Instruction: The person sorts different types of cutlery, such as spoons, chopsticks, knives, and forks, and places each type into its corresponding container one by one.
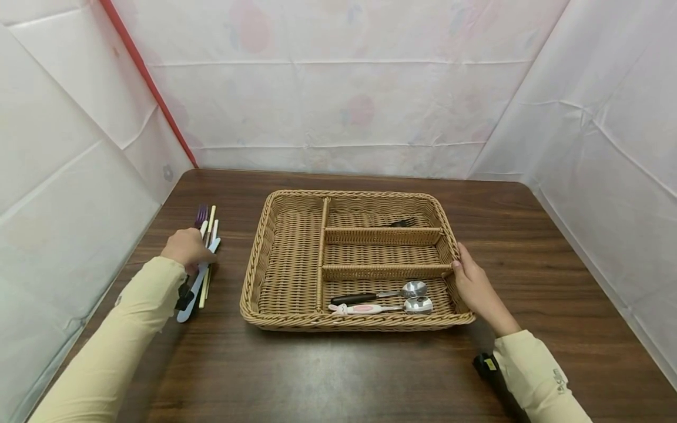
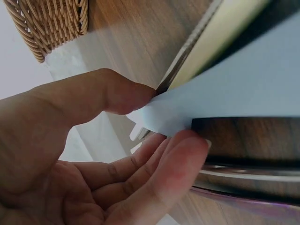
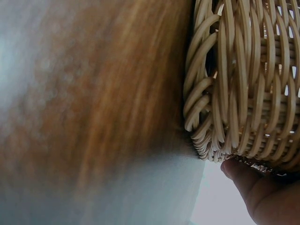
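My left hand (image 1: 187, 247) is over a bunch of cutlery on the left of the table. Between its thumb and fingertips it pinches a light blue knife (image 2: 173, 105), which slants among the other pieces. Beside the knife lie pale chopsticks (image 1: 203, 289) and a purple-tined fork (image 1: 202, 212). My right hand (image 1: 473, 285) grips the right rim of a wicker basket (image 1: 388, 271); in the right wrist view its thumb shows by the woven side. Inside the basket, the front right compartment holds a black-handled spoon (image 1: 355, 298) and a rabbit-handled spoon (image 1: 362, 309).
A dark fork (image 1: 404, 222) lies in the basket's back right compartment, partly hidden by a divider. The basket stands mid-table on dark wood (image 1: 317, 376). White plastic sheeting (image 1: 344, 106) hangs behind and at both sides.
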`<state>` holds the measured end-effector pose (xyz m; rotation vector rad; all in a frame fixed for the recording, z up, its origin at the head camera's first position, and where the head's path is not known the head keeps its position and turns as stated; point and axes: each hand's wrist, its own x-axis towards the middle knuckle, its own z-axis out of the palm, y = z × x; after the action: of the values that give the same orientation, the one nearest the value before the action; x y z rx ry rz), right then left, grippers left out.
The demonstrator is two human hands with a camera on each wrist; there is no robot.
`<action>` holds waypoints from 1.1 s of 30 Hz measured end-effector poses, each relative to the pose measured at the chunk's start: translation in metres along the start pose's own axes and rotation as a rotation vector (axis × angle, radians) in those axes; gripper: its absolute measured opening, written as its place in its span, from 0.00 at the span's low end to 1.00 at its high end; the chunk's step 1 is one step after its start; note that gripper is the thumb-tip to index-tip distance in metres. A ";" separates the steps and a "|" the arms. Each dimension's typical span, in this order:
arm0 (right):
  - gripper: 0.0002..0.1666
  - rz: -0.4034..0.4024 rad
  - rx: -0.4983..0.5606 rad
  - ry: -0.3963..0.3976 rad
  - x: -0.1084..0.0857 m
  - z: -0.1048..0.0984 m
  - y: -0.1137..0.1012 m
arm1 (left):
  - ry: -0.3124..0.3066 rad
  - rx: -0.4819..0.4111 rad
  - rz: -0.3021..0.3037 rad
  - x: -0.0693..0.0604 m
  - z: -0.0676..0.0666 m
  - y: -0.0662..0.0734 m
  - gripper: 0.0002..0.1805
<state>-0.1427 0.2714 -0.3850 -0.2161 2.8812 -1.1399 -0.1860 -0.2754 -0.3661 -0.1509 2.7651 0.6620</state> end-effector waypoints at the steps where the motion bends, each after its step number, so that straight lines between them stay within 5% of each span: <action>1: 0.32 0.002 0.002 -0.002 0.000 0.000 0.000 | -0.002 -0.004 -0.001 0.000 0.000 0.000 0.16; 13: 0.32 0.015 0.010 -0.010 0.000 0.000 -0.001 | -0.051 -0.079 -0.049 0.006 0.002 -0.006 0.18; 33: 0.32 0.006 0.006 -0.001 0.000 0.000 -0.001 | -0.033 0.006 -0.001 0.003 -0.015 0.002 0.20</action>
<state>-0.1425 0.2709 -0.3845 -0.2077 2.8755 -1.1466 -0.1928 -0.2809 -0.3533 -0.1394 2.7353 0.6502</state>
